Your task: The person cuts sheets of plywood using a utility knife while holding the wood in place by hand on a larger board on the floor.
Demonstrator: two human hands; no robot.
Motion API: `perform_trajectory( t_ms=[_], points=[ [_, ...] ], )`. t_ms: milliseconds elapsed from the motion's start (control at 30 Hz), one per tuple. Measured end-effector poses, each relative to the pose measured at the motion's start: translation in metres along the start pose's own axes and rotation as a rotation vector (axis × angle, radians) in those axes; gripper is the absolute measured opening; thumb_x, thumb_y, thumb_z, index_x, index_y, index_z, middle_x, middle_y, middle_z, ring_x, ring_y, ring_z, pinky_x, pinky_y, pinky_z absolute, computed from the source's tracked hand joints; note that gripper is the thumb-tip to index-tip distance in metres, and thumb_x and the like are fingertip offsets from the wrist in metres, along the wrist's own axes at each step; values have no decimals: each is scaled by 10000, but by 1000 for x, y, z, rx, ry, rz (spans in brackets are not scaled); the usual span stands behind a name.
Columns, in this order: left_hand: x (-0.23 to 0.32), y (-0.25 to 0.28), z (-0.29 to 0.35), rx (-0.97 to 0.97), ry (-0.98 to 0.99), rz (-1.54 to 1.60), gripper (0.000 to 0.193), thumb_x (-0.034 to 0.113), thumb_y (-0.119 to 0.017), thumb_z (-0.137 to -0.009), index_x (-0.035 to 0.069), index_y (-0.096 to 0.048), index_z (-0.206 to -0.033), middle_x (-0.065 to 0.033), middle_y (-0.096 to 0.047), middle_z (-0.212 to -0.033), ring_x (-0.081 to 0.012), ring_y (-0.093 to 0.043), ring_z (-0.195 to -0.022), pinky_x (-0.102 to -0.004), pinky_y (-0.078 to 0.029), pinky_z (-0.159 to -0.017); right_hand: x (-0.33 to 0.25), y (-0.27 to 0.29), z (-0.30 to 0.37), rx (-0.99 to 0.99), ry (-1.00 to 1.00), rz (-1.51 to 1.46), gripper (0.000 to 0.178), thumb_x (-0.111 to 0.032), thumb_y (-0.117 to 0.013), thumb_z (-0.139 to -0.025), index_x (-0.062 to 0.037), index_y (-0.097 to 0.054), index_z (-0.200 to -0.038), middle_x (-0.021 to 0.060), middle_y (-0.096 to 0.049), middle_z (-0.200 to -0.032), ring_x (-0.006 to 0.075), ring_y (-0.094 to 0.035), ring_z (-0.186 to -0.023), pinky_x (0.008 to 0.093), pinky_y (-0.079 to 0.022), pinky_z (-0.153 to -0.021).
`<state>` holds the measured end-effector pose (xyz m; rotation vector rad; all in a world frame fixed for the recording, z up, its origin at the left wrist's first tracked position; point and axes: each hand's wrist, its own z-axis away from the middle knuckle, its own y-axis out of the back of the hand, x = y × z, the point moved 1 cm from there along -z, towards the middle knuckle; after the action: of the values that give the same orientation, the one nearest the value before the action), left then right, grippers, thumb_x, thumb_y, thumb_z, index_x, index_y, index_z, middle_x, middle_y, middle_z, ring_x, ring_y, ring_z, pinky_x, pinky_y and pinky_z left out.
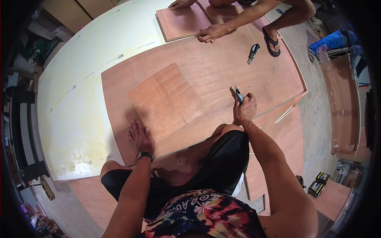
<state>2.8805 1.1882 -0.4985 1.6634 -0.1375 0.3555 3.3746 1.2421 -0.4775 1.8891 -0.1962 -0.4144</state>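
Observation:
A square thin wooden panel [168, 101] lies flat on a larger reddish plywood sheet [222, 71]. My left hand [140, 136] rests beside the panel's near left edge, palm down with the fingers stretched out. It wears a dark watch on the wrist. In my right hand [246, 108] is a utility knife [238, 95], its blade pointing away from me, to the right of the panel. Another utility knife [253, 54], dark with a green part, lies on the sheet farther off. Nothing touches that second knife.
Across from me, a co-worker's hands [212, 33] hold a stacked wooden board [184, 22]; a sandalled foot [271, 41] stands on the sheet. A white printed sheet [75, 107] spreads left. Thin light strips [285, 114] lie at right, and a curved wooden piece [343, 107] leans beyond.

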Motion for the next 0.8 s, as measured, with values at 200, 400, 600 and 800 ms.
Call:
perform_trajectory(
  t_ms=[200, 400, 600, 800],
  points=[
    [-3, 1, -1, -2, 0, -16, 658, 457, -340, -1114, 23, -389, -1606, -177, -252, -1733, -357, -172, -1618, -581, -65, -1291, -4, 1, -1, -42, -33, 5, 338, -332, -752, -911, -29, -683, -1044, 176, -573, -1372, 369, -510, -1335, 511, -396, -1110],
    [-2, 2, -1, -15, 0, -12, 649, 444, -351, -1112, 27, -387, -1607, -179, -250, -1732, -356, -171, -1617, -581, -69, -1291, 0, 0, 0, -57, -26, 18, 359, -350, -743, -919, -25, -687, -1063, 175, -572, -1377, 367, -506, -1346, 510, -393, -1115],
    [-2, 1, -1, -5, 6, -11, 640, 438, -363, -1107, 27, -404, -1595, -185, -263, -1724, -359, -176, -1615, -581, -73, -1292, -3, 1, 0, -58, -30, 10, 359, -347, -744, -917, -21, -687, -1056, 182, -579, -1368, 373, -509, -1338, 515, -395, -1112],
    [0, 1, -1, 21, 6, 17, 629, 428, -380, -1099, 17, -429, -1573, -193, -283, -1714, -376, -196, -1607, -588, -84, -1289, -1, 1, -1, -24, 9, 53, 349, -354, -732, -939, -29, -669, -1051, 177, -586, -1356, 387, -545, -1295, 500, -436, -1075]
  ],
)
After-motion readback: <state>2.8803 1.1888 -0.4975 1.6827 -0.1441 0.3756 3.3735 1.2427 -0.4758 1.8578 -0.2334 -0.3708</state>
